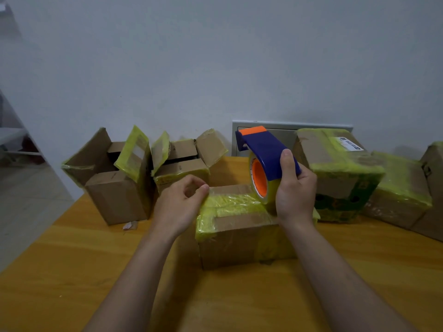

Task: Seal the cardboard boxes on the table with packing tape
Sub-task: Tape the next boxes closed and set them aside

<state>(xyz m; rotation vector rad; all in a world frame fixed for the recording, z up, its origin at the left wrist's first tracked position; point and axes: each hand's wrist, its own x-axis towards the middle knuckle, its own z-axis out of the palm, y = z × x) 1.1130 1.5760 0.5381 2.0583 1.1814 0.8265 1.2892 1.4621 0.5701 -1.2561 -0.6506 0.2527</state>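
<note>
A small cardboard box [242, 238] stands in the middle of the wooden table [72, 271], its top covered in yellowish tape. My right hand [296, 190] grips a blue tape dispenser [266, 149] with an orange roll core; the roll rests on the box's top right. A strip of tape [230, 200] runs from the roll leftward across the top. My left hand [179, 204] pinches the strip's left end at the box's top left edge.
Two cardboard boxes with open flaps [112, 188] [184, 164] stand at the back left. Taped boxes [340, 173] [402, 192] line the back right, close to my right hand. A scrap of paper [128, 225] lies by the left box. The wall is just behind.
</note>
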